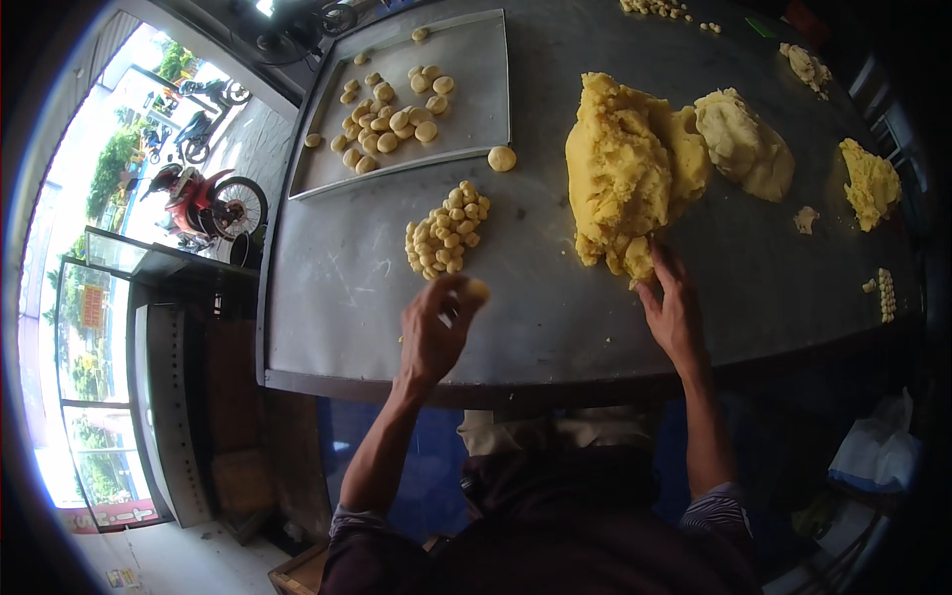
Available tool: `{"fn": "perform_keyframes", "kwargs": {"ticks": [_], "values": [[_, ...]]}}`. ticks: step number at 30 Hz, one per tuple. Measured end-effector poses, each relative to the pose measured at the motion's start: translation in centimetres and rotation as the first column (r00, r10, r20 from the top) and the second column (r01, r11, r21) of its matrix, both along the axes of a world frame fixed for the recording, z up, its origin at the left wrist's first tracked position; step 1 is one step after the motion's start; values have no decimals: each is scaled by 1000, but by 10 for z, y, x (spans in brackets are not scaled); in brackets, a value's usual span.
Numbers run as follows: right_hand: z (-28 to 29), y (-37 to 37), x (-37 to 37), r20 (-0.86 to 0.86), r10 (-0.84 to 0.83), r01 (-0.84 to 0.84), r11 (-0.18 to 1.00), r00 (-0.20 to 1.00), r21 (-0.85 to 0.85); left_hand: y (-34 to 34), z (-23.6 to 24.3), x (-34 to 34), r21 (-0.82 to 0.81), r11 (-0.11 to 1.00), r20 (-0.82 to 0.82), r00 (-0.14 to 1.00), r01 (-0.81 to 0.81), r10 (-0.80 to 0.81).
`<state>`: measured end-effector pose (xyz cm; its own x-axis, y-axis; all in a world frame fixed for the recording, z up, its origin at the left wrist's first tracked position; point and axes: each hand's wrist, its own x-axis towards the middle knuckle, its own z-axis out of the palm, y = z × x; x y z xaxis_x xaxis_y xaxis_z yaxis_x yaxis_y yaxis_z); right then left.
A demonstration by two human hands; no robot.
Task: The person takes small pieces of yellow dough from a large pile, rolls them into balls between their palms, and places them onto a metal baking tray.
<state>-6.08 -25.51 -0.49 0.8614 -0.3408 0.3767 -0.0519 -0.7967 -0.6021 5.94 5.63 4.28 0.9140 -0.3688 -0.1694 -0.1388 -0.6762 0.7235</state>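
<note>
My left hand (pixel 436 327) is closed on a small dough piece (pixel 474 292) at its fingertips, just below a pile of small pale dough balls (pixel 447 228). My right hand (pixel 672 307) has its fingers curled on the lower end of a large, crumbly yellow dough mass (pixel 620 159), pinching at it; the fingertips are partly hidden. A paler dough lump (pixel 746 147) lies beside the mass. Several flattened round pieces (pixel 387 119) sit in a shallow metal tray (pixel 507 79) at the upper left, and one round piece (pixel 502 159) lies outside its corner.
The metal worktable (pixel 516 327) has a raised dark front edge close to my body. More yellow dough (pixel 871 183), another lump (pixel 803 69) and small balls (pixel 654 8) lie along the far and right sides. Motorbikes (pixel 213 203) stand outside at left; a white bag (pixel 871 446) is below right.
</note>
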Motion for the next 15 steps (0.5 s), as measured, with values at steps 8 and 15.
{"fn": "perform_keyframes", "kwargs": {"ticks": [8, 15], "values": [[-1, 18, 8, -48, -52, 43, 987, 997, -155, -97, -26, 135, 31, 972, 616, 770, -232, 164], [3, 7, 1, -212, -39, -25, 956, 976, -291, -157, -27, 147, 125, 979, 407, 908, -161, 97]]}}
